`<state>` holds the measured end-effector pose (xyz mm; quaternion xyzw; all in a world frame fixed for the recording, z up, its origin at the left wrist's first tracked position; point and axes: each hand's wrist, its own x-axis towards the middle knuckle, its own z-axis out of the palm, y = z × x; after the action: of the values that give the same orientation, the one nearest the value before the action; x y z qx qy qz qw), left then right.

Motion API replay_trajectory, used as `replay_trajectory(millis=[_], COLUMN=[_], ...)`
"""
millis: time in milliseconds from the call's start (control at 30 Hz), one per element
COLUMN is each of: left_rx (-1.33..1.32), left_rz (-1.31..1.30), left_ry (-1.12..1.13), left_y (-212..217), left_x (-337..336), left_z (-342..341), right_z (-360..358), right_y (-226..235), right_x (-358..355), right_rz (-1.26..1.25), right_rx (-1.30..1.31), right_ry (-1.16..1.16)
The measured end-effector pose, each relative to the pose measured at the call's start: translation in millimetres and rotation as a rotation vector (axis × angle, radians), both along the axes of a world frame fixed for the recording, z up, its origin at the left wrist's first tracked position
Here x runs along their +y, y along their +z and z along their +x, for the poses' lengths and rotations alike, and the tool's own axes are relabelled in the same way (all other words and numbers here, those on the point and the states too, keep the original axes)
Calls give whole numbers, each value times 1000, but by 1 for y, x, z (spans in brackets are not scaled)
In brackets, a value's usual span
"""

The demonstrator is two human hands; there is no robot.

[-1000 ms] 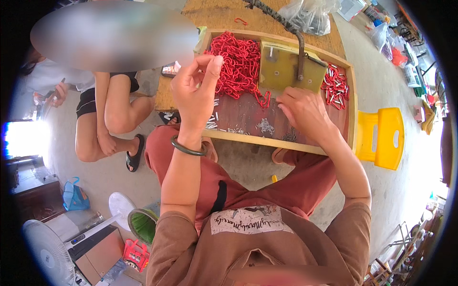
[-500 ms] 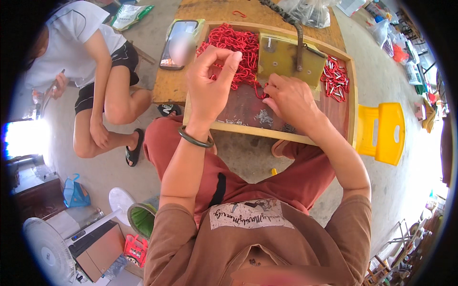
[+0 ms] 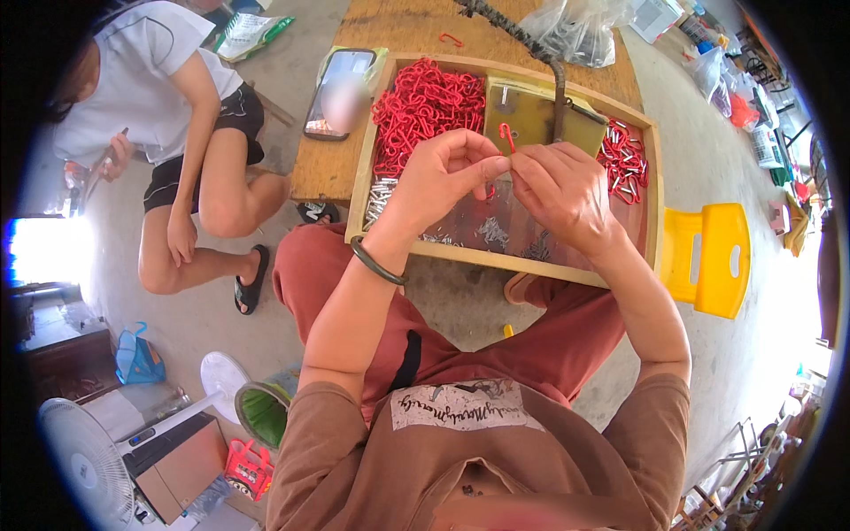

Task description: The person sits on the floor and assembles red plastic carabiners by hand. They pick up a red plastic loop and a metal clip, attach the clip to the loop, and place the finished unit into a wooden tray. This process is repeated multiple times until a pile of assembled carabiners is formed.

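Observation:
Above the tray my two hands meet, fingertips nearly touching. A red wire hook (image 3: 506,135), like a carabiner body, sticks up from between them, pinched in my right hand (image 3: 567,181). The fingers of my left hand (image 3: 447,173) are closed in a pinch beside it; what they hold is hidden. Behind my hands lies a big heap of red hooks (image 3: 429,102) in the tray's left part. A smaller heap of red hooks with silver pieces (image 3: 624,161) fills the right end. Silver pins (image 3: 381,196) lie by the left edge, small metal bits (image 3: 492,232) near the front.
The wooden tray (image 3: 657,177) rests on a wooden table (image 3: 328,177). A yellowish plate (image 3: 522,115) with a dark metal lever (image 3: 559,97) stands in it. A phone (image 3: 339,93) lies to the left, a yellow chair (image 3: 722,261) right. A person in white (image 3: 155,80) sits at left.
My left hand has come down and right to meet my right hand. My right hand has risen from the tray with a red hook, which now stands upright between the fingers.

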<state>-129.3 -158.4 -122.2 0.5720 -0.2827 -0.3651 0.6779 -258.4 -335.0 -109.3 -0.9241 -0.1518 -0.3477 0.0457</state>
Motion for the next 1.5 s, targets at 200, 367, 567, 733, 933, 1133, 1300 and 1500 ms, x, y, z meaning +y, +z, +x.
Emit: replay_trajectory(millis=[200, 367, 567, 733, 933, 1133, 1300, 1500], left_rx=[100, -34, -184, -344, -487, -551, -527, -486], left_rz=[-14, -3, 96, 11, 126, 229, 208, 191], left_ry=[-59, 29, 0, 170, 65, 125, 141, 118], left_y=[-1, -7, -4, 10, -3, -23, -32, -26], left_x=[-4, -10, -17, -36, -69, -77, -80, -77], left_z=[7, 8, 18, 39, 71, 66, 68, 66], right_z=[8, 12, 22, 39, 51, 55, 54, 49], right_y=[-1, 8, 13, 21, -2, -6, 1, 12], right_x=[-6, -2, -18, -30, -40, -39, -36, -33], right_rz=[84, 405, 288, 137, 197, 180, 203, 242], right_rx=[-87, 86, 79, -150, -116, -77, -76, 30], right_ry=[50, 8, 2, -171, -287, -332, -319, -322])
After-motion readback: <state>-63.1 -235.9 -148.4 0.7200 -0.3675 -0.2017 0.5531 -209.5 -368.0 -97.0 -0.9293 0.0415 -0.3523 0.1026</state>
